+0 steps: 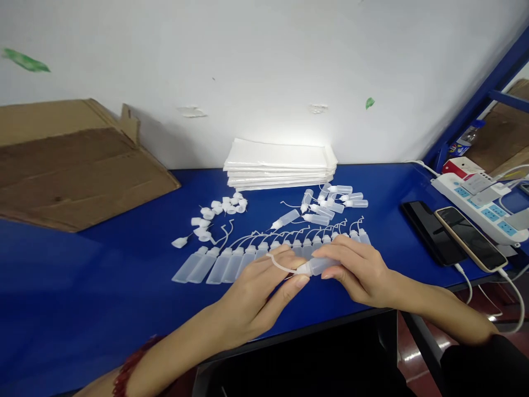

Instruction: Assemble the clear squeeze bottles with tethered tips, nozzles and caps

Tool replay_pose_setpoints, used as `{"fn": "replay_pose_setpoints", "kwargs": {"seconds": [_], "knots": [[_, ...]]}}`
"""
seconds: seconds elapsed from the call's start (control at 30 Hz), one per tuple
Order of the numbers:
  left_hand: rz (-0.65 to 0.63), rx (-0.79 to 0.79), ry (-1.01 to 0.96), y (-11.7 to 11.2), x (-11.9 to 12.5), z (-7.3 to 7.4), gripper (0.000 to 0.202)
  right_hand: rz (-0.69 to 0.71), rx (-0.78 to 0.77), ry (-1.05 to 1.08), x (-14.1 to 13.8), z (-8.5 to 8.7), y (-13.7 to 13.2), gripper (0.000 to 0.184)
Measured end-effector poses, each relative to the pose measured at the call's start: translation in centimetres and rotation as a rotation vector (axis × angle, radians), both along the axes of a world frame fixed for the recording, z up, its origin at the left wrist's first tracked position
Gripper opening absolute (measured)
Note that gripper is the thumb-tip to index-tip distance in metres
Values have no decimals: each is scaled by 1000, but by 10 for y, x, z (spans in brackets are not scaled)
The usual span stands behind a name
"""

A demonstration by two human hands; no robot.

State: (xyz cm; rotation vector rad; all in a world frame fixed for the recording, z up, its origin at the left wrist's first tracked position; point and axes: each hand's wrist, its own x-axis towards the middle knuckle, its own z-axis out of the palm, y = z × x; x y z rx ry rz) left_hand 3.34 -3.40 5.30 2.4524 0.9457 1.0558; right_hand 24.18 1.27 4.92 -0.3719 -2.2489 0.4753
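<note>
While our right hand pinches the body of a small clear bottle just above the blue surface, our left hand grasps its nozzle end. It lies sideways, we judge, so each hand reaches one end. A row of bottles lies at twelve o'clock and loose caps at eleven.

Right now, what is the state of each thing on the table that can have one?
Held bottle, lying sideways, gripped by left hand and right hand.
Row of bottles, lying flat, side by side.
Loose caps, scattered, off any bottle.
Phones, screens dark, cables plugged in.
White sheets, stacked.
</note>
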Motion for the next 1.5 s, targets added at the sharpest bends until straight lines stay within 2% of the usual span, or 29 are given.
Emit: {"fn": "replay_pose_setpoints", "kwargs": {"seconds": [0.07,0.13,0.37,0.47,0.53,0.63,0.73,0.8,0.93,1.1,1.5], "knots": [[-11,-64,-23,-1,1,1,18,17,15,-17,0,0,1,28],[11,-45,-23,-1,1,-1,18,19,-6,-30,0,-1,0,28],[92,440,130,9,0,-17,15,-75,-80,-107,-4,-7,-5,32],[115,534,228,15,-4,-18,11,-78,-165,-141,-3,-5,-4,32],[154,542,280,19,-9,-17,9,-117,-208,-140,-1,-3,-1,29],[336,443,299,27,-24,-13,8,-245,-231,-117,4,0,7,28],[600,254,313,37,-44,-8,22,-376,-207,-94,12,5,16,29],[667,168,335,44,-55,-5,27,-443,-204,-100,17,9,21,30],[685,9,381,53,-62,-5,35,-541,-222,-181,25,16,27,29],[647,-126,446,59,-59,-14,39,-604,-272,-328,27,21,29,22],[540,-196,514,74,-59,-35,35,-593,-295,-425,23,22,26,20]]}}
